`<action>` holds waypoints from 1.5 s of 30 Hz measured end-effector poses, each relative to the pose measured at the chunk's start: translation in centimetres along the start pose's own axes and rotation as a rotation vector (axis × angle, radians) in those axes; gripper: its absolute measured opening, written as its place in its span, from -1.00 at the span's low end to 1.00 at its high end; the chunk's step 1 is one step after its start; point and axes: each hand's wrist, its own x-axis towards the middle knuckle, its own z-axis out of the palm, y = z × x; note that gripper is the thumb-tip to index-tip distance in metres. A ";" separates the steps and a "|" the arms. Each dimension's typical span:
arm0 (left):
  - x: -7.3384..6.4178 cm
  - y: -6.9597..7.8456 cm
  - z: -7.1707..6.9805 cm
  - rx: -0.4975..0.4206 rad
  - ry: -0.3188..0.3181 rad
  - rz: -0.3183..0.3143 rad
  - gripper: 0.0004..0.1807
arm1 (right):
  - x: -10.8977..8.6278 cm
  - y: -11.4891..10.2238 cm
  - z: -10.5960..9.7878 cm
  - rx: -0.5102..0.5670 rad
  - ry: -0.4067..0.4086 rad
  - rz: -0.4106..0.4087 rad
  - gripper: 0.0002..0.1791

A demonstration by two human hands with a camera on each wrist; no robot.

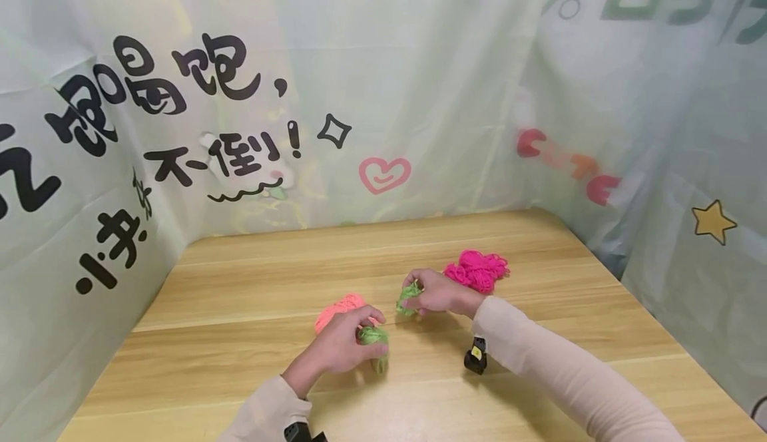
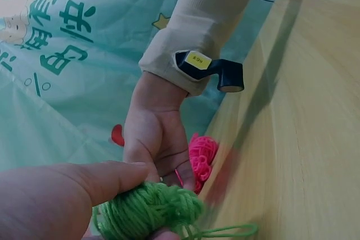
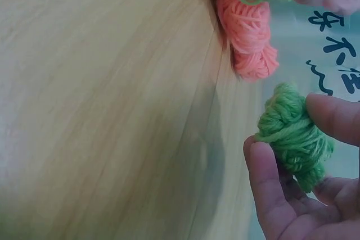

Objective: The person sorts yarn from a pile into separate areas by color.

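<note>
My left hand (image 1: 341, 344) pinches a bundle of green yarn (image 1: 374, 343) between thumb and fingers; a loose loop of it trails out in the left wrist view. Just behind that hand, a coral-pink yarn bundle (image 1: 335, 310) lies on the table, partly covered by the fingers. Farther back and to the right, my right hand (image 1: 436, 291) grips a second, smaller green yarn bundle (image 3: 295, 133), thumb on one side and fingertips on the other. A magenta yarn bundle (image 1: 477, 270) rests on the table behind the right hand.
Beneath everything is a wooden table (image 1: 240, 282). Printed cloth hangings (image 1: 443, 96) stand along its back and sides. Each wrist wears a small black camera, the right one (image 1: 476, 355) hanging below the sleeve.
</note>
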 end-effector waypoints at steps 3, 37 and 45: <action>0.0 -0.1 0.1 -0.011 0.006 0.039 -0.70 | 0.2 0.1 0.0 0.014 -0.001 0.013 -0.70; 1.4 0.1 -0.1 -0.037 0.023 0.006 -0.51 | 2.0 1.1 -0.9 0.023 0.051 0.042 -0.65; 1.9 0.1 -0.1 -0.086 0.016 -0.023 -0.54 | 2.1 1.2 -1.0 0.022 0.059 0.043 -0.67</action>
